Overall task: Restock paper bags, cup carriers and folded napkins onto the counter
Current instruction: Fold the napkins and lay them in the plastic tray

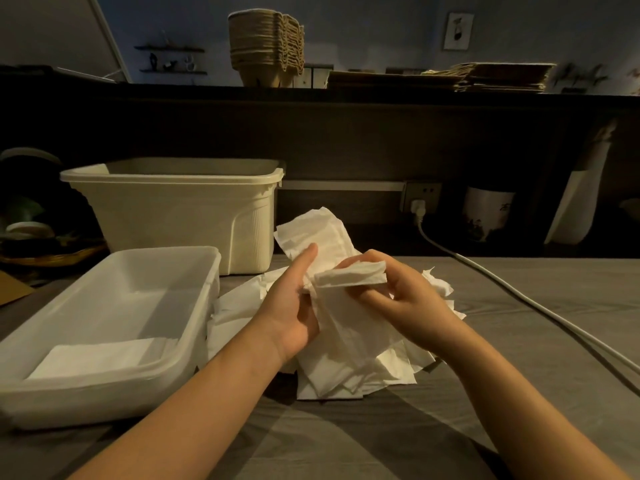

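Note:
My right hand (403,299) pinches a folded white napkin (351,277) just above a loose pile of white napkins (360,358) on the grey table. My left hand (292,306) holds a larger unfolded napkin (318,230) that stands up behind both hands. A white tray (194,327) at the left holds folded napkins (100,356) in its near corner. On the raised counter behind, a stack of brown cup carriers (265,46) stands at centre and flat paper bags (491,77) lie to the right.
A cream plastic bin (173,209) stands behind the tray. A white power cable (519,292) runs from a wall socket (419,199) across the table's right side. A white jar (486,213) stands at the back right, and dishes sit at the far left.

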Available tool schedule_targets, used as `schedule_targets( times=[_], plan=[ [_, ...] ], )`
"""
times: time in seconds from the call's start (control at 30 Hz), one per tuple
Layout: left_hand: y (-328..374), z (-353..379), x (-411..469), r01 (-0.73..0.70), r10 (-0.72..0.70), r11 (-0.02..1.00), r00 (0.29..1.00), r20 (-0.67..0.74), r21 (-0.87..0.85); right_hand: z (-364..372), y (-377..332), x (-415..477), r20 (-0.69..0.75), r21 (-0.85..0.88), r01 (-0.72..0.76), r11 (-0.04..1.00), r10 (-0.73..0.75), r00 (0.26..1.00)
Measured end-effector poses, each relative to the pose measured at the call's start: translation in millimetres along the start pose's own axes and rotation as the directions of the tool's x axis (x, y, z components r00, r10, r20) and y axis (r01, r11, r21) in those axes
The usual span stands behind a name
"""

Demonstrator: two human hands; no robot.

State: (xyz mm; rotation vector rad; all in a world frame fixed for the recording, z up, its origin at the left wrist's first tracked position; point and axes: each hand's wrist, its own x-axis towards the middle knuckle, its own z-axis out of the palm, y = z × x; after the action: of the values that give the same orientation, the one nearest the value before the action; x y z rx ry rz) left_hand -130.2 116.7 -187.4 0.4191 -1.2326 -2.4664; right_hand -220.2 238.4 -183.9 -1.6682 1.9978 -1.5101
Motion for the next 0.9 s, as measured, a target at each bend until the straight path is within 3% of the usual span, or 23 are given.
schedule_targets(
  times=[0.37, 0.6, 0.83, 0.9],
  plan=[
    [4.8, -0.1, 1.5, -0.069, 0.069, 0.998, 0.997, 0.016, 0.006, -1.0, 3.3, 2.3, -0.061, -0.041, 0.008, 0.999, -0.011, 0.998],
    [-3.1, 1.2, 1.8, -0.070, 0.062, 0.974, 0.997, 0.045, 0.218, 6.4, 2.4, 0.5, -0.024, 0.105, -0.106, 0.989, 0.109, 0.994],
    [-14.0, 3.3, 6.1, -0.115, 0.105, 0.923, 0.993, 0.048, 0.366, -1.9, 6.7, 2.5, -0.142, 0.292, -0.187, 0.938, 0.235, 0.961],
    [-16.8, 4.1, 5.9, -0.136, 0.128, 0.895, 0.991, 0.047, 0.424, -1.5, 7.1, 3.5, -0.164, 0.236, -0.186, 0.954, 0.228, 0.960]
  ],
)
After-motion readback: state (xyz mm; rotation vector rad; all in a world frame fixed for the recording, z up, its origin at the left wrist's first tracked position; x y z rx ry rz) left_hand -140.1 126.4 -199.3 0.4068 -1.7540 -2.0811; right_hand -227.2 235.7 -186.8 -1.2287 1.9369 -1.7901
